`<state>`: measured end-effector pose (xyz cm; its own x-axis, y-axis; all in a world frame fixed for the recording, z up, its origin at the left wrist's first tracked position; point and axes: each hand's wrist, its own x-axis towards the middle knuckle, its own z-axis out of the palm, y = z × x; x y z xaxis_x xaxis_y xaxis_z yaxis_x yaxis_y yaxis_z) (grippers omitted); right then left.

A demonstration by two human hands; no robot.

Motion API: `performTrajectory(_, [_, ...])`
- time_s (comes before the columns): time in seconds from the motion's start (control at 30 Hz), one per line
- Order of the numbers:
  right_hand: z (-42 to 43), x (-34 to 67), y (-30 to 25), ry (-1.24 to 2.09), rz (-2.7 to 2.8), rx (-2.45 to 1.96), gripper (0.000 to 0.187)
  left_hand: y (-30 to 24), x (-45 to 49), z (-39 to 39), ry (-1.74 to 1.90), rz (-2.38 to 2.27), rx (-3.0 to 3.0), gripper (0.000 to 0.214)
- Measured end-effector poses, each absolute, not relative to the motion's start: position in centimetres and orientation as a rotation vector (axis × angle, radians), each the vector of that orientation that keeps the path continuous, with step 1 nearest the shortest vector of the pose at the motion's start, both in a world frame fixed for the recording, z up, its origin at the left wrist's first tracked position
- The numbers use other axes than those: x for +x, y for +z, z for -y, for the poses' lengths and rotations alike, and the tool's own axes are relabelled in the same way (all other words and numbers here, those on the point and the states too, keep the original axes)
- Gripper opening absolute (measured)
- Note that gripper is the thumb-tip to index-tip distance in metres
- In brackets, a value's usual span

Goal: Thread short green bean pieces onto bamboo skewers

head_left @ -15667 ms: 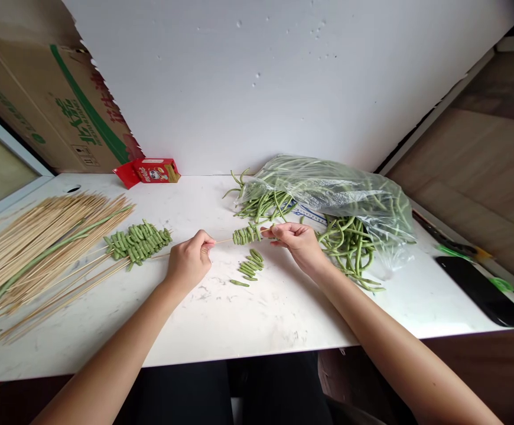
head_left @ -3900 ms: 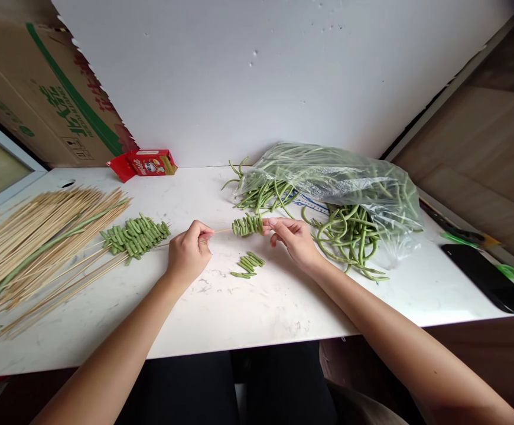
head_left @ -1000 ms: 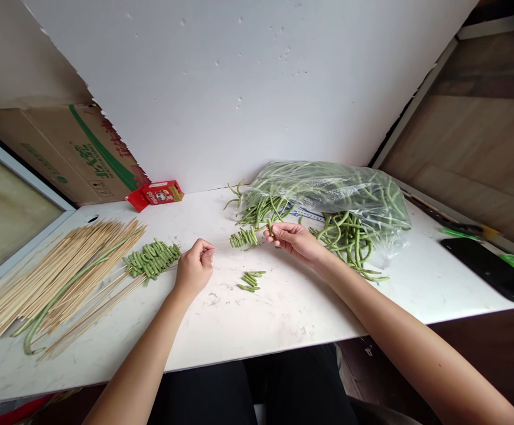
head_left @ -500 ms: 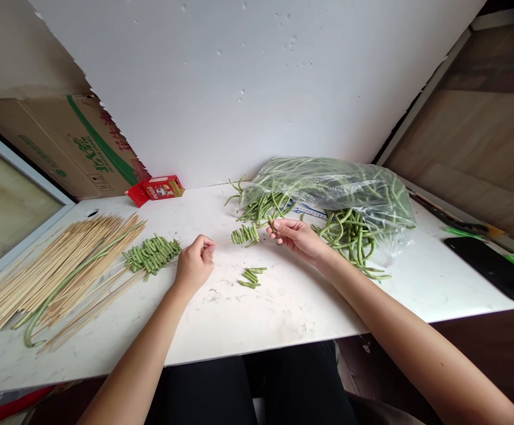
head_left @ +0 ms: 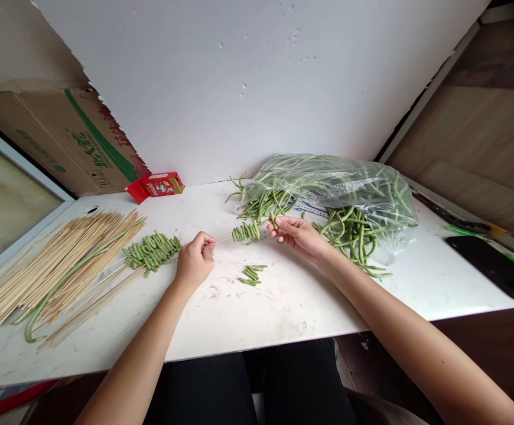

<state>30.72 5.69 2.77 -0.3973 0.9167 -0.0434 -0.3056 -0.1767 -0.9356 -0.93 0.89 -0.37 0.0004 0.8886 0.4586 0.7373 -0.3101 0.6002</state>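
My left hand (head_left: pixel 196 260) pinches the bare end of a thin bamboo skewer (head_left: pixel 224 239) held just above the white table (head_left: pixel 283 301). Several short green bean pieces (head_left: pixel 245 232) sit threaded on the skewer. My right hand (head_left: pixel 299 235) is at the skewer's pointed end, its fingers closed on one small bean piece (head_left: pixel 274 221). A few loose cut bean pieces (head_left: pixel 251 275) lie on the table below the skewer.
A heap of bare skewers (head_left: pixel 53 265) with one long bean lies at the left, beside finished bean skewers (head_left: pixel 151 251). A plastic bag of long beans (head_left: pixel 332 195) fills the back right. A small red box (head_left: pixel 157 185), a cardboard carton (head_left: pixel 62 141) and a black phone (head_left: pixel 491 265) are around.
Over the last second the skewer and both hands stayed nearly in place; my right hand keeps a bean piece at the tip. The pile of loose pieces on the table is smaller than earlier.
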Motion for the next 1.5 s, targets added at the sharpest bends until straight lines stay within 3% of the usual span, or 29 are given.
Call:
performTrajectory(1.17, [-5.7, 30.4, 2.2, 1.584, 1.219, -0.887, 0.034, 0.0, -0.8, -0.8, 1.127, -1.780, 2.091, 0.009])
performTrajectory(1.5, [-5.1, 29.4, 1.9, 1.377, 1.268, -0.936, 0.037, -0.1, -0.5, -0.7, 1.116, -1.811, 2.102, 0.013])
